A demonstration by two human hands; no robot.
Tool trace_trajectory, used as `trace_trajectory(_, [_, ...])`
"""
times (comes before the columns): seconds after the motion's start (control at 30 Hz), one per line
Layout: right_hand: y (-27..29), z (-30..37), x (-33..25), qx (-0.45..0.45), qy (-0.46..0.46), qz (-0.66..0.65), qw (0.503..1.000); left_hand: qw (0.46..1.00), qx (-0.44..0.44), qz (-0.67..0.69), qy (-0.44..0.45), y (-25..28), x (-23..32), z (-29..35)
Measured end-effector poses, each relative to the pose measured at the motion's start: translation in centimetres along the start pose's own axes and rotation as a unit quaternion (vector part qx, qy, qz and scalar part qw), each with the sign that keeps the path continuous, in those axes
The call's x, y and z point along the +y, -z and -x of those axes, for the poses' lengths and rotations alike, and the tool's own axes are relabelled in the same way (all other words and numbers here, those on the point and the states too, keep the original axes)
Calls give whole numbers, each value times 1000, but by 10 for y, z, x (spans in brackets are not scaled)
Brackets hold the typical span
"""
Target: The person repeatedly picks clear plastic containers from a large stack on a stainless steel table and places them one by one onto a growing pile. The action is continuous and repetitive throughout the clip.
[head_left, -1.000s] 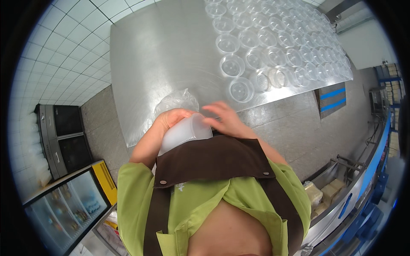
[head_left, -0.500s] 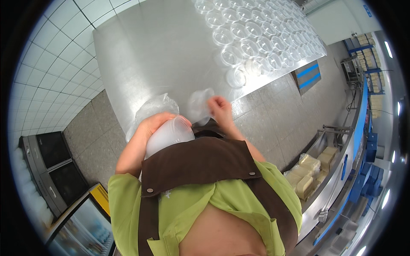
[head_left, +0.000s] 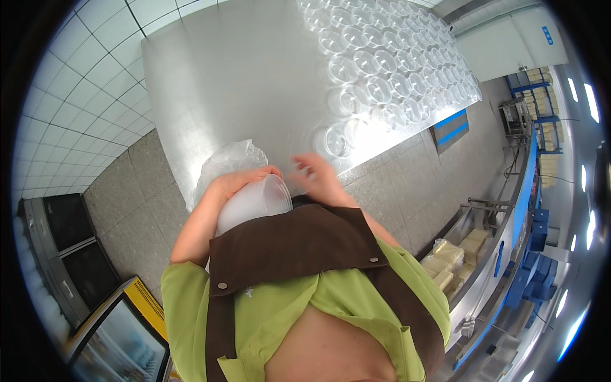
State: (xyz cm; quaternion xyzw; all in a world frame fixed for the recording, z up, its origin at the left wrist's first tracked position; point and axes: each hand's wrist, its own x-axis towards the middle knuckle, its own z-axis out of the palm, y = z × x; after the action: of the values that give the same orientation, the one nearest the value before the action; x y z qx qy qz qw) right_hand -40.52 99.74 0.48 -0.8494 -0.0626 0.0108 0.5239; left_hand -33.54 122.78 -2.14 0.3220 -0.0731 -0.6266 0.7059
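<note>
My left hand [head_left: 245, 181] is closed around a nested stack of clear plastic cups [head_left: 249, 207], held sideways against my apron. A crumpled clear plastic bag [head_left: 232, 159] lies just beyond that hand on the table. My right hand [head_left: 315, 177] is beside the mouth of the stack, slightly blurred, its fingers apart and holding nothing. The closest loose cup [head_left: 335, 142] stands on the steel table [head_left: 223, 83], beyond my right hand. Several rows of the same clear cups [head_left: 385, 62] cover the table's right side, standing close together.
White wall tiles [head_left: 95, 70] run along the left. To the right, past the table edge, a steel basin holds pale yellow wrapped blocks [head_left: 447, 253]. A glass-fronted cooler [head_left: 124, 337] and dark-fronted cabinets [head_left: 79, 245] stand at lower left. Tiled floor [head_left: 407, 169] shows around the table.
My right hand has let go of a cup, which now stands at the near end of the rows. The hand is back nearer the stack, fingers opened. My left hand keeps its hold.
</note>
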Motion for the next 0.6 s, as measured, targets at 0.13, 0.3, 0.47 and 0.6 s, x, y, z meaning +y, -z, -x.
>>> trace_trajectory(0.13, [-28, -34, -18, -24, 206, 101, 973, 997, 80, 11, 11, 13, 11, -6])
trace_trajectory(0.3, [9, -64, 17, 58, -82, -8, 995, 998, 60, -10, -28, 26, 9, 2])
trace_trajectory(0.47, [75, -127, 89, 149, -243, 103, 953, 989, 97, 107, -37, 25, 15, 9])
trace_trajectory(0.6, [86, -134, 99, 111, -254, 284, 918, 980, 21, 149, -131, 30, 14, 13])
